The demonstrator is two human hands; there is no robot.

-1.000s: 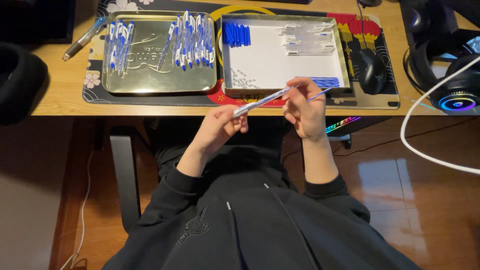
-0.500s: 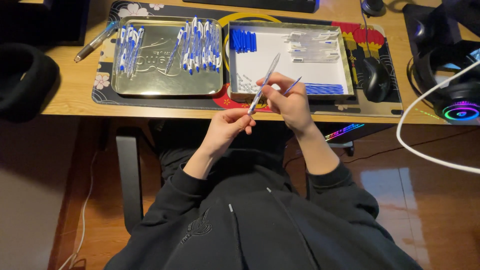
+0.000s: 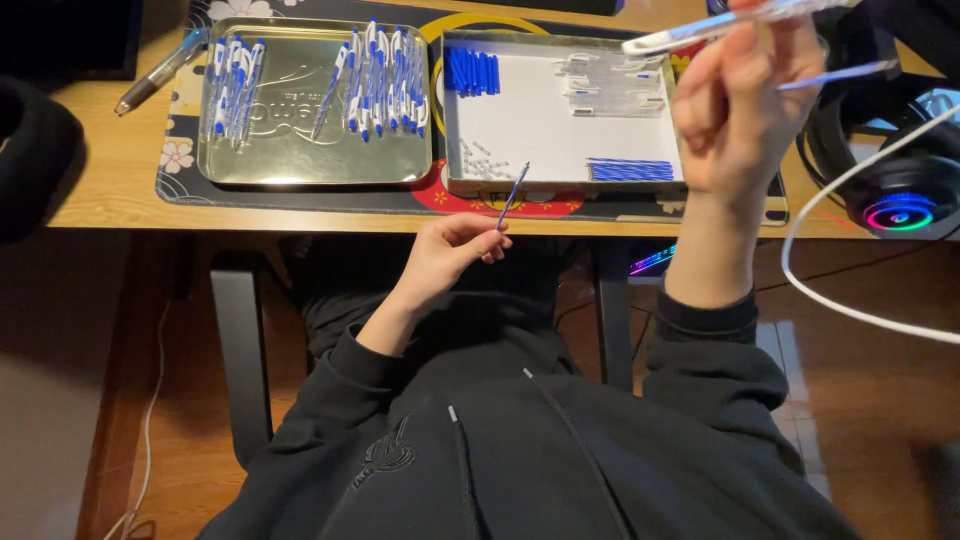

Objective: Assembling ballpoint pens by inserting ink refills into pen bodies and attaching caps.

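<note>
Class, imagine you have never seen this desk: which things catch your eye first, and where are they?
The right hand, raised at upper right, holds a clear pen barrel. The left hand, at the desk's front edge, pinches a thin blue refill. Behind them lie a metal tray of finished pens and a white tray of parts.

Pen parts in two hands above a desk edge, with two trays beyond.

Landmark: white-lined tray (image 3: 530, 130). Left hand (image 3: 450, 255), just below its front rim, pinches a thin blue refill (image 3: 512, 197) whose tip slants up toward that rim. Right hand (image 3: 735, 110), raised over its right end, grips a clear pen barrel (image 3: 730, 22) and a second thin blue rod (image 3: 835, 73). Inside the tray: blue caps (image 3: 472, 72) at top left, clear barrels (image 3: 610, 82) at top right, blue refills (image 3: 630, 170) at bottom right, small springs (image 3: 485, 160) at bottom left. Left of it: metal tray (image 3: 310, 160) with assembled blue-and-white pens (image 3: 375, 75). Right of it: headset with glowing ring (image 3: 895, 205), white cable (image 3: 850, 175).
</note>
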